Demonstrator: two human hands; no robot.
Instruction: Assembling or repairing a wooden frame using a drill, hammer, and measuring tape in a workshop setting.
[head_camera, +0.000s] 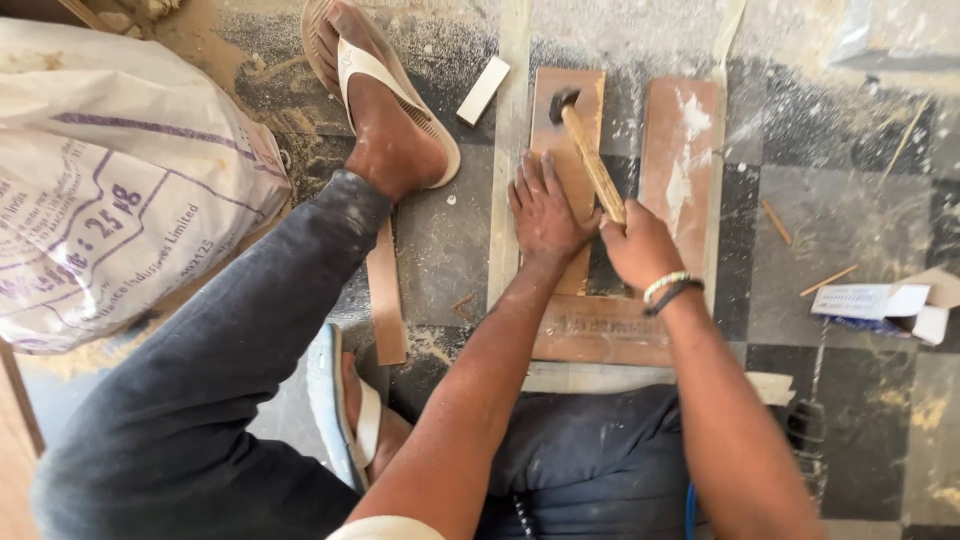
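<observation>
- Our right hand (640, 248) had its fingers wrapped around the wooden hammer (590, 150) handle, head over the brown plank (567, 110).
- Our left hand (545, 212) lay flat on that plank, fingers spread narrow.

left hand (543, 212) flat, fingers spread, right hand (640, 245) fisted, both arms extended

Bright, even daylight falls over the dusty floor (850, 230) where I work, strongest beyond the hammer (590, 150), where the sawdust washes out almost white. Shadows are soft and short: a faint one lies under my left hand (545, 215), just beside the hammer, and a darker one near my lap. The hammer's head is slightly smeared; my right hand (640, 245) looks sharp. Toward the corners, far from the hammer, the view stretches and softens.
</observation>
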